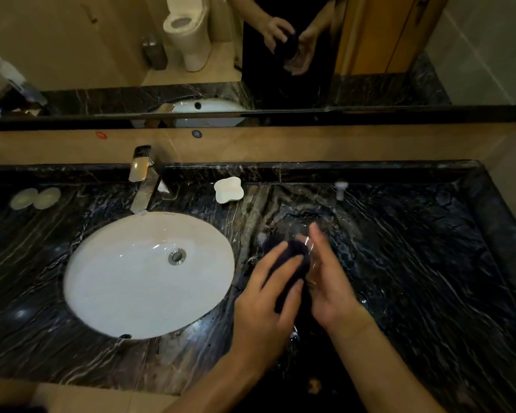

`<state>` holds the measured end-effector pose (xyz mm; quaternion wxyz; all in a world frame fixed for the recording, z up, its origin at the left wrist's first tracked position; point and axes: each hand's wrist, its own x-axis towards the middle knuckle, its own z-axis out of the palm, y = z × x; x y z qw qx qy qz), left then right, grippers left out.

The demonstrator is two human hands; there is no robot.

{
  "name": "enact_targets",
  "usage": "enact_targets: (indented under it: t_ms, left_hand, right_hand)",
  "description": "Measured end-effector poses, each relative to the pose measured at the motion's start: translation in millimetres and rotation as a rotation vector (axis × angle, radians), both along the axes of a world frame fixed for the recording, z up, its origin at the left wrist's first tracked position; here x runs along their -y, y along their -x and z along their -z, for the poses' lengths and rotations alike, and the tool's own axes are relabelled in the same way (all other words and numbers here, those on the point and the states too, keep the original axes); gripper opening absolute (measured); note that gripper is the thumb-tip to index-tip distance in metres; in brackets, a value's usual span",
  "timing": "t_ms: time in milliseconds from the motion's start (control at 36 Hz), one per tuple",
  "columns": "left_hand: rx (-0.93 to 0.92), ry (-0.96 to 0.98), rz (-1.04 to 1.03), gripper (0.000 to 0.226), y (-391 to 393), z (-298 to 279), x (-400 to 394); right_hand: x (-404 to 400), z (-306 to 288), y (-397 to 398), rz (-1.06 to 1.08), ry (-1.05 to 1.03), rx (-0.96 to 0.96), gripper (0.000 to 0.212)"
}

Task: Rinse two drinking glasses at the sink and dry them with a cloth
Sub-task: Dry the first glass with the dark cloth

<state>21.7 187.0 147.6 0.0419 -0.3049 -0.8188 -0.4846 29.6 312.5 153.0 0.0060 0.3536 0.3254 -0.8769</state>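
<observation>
Gripping: left hand (268,296) is holding dark cloth (292,263), fingers curled over it; right hand (325,278) is cupping clear glass (309,254) against cloth, above the counter (429,263). Sink (125,278) is sitting at 9 o'clock of the hands, soap dish (228,189) at 11, faucet (142,174) beyond the sink.

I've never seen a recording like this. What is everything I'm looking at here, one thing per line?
sink: one, white oval basin, set in the countertop at left
faucet: one, shiny metal, behind the sink
countertop: one, black marble with white veins, across the view
soap dish: one, white, on the countertop right of the faucet
round pads: two, pale, far left of the countertop
mirror: one, on the wall above, reflecting a toilet and the hands
cloth: one, dark, between the hands
glass: one, clear, hard to make out, against the cloth
left hand: grips the cloth
right hand: holds the glass
</observation>
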Motion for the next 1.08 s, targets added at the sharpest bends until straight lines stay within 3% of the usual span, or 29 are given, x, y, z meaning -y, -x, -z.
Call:
enact_targets:
  t_ms: [83, 250, 333, 472, 528, 639, 694, 833, 944, 1083]
  left_hand:
    - [-0.021, 0.001, 0.064, 0.035, -4.8, 5.3, 3.3]
    - [0.332, -0.126, -0.067, 0.032, 12.4, -17.6, -8.4]
    - [0.63, -0.142, -0.117, 0.024, 32.9, -30.5, -11.2]
    - [1.078, -0.281, -0.138, 0.018, 60.0, -32.4, -14.2]
    - [1.211, -0.344, -0.149, 0.022, 60.2, -27.3, -16.5]
    - [1.54, -0.445, -0.218, 0.032, 45.5, -16.4, -15.3]
    - [1.671, -0.533, -0.268, 0.038, 34.8, -11.5, -14.3]
    - [1.764, -0.647, -0.28, 0.047, 14.7, -4.1, -3.9]
    - [1.746, -0.677, -0.165, 0.042, 11.0, -4.0, 12.6]
    - [1.714, -0.779, -0.227, 0.047, 20.8, -1.7, 9.3]
  right_hand:
    - [-7.1, 1.9, 0.7, -0.009, -0.011, -0.002, 0.081]
    - [-1.7, -2.4, -0.9, -0.116, -0.074, -0.095, 0.072]
    - [2.2, 2.1, -5.9, -0.172, -0.122, -0.121, 0.083]
    - [12.2, 4.6, -8.1, -0.04, -0.126, -0.199, 0.058]
    - [18.7, 5.5, -4.8, 0.074, -0.154, -0.173, 0.066]
    - [24.3, 10.4, -0.8, 0.186, -0.399, -0.164, 0.085]
    - [23.9, 14.7, 1.4, 0.193, -0.538, -0.188, 0.08]
    - [15.0, 28.1, -1.5, 0.046, -0.784, -0.286, 0.071]
    - [7.2, 28.1, -14.8, -0.02, -0.811, -0.333, 0.074]
    - [31.8, 19.0, -28.7, -0.08, -0.844, -0.395, 0.077]
